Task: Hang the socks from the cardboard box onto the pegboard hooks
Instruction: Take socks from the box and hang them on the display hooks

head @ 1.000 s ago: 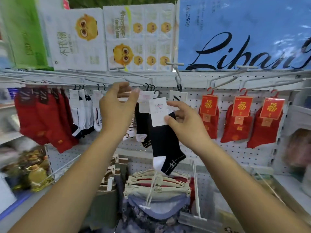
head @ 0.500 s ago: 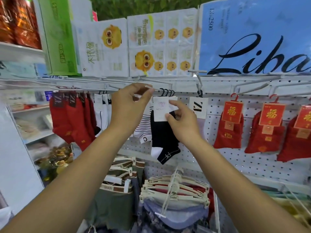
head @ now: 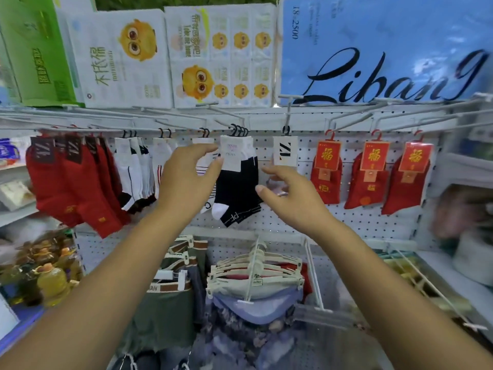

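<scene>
My left hand (head: 186,182) is raised in front of the pegboard (head: 293,222) with its fingers loosely bent and holding nothing. The thumb and forefinger sit at the left edge of the white card (head: 230,153) on the black socks (head: 237,188); I cannot tell whether a fingertip is brushing the card. My right hand (head: 290,198) is just to the right of the same socks, fingers spread and relaxed, apart from the fabric.

The black socks with white toes hang from a wire hook (head: 226,116) by their small black hangers (head: 240,129), at the front of a few like pairs on that hook. They hang straight down, toes pointing left. Just right of them, another card with a bold black mark (head: 285,153) hangs on the next hook.

Further left on the row are white socks (head: 136,172) and then a thick bunch of red socks (head: 80,188). To the right, three pairs of red socks with red and gold cards (head: 326,177) hang on separate hooks, well apart from my hands.

Above the pegboard, a shelf carries tissue packs (head: 128,57) with a yellow cartoon face and a large blue pack (head: 386,49) with black script. Below my forearms, garments on pale plastic hangers (head: 256,273) hang in a stack. At the lower left stand yellow bottles (head: 50,281), blurred.
</scene>
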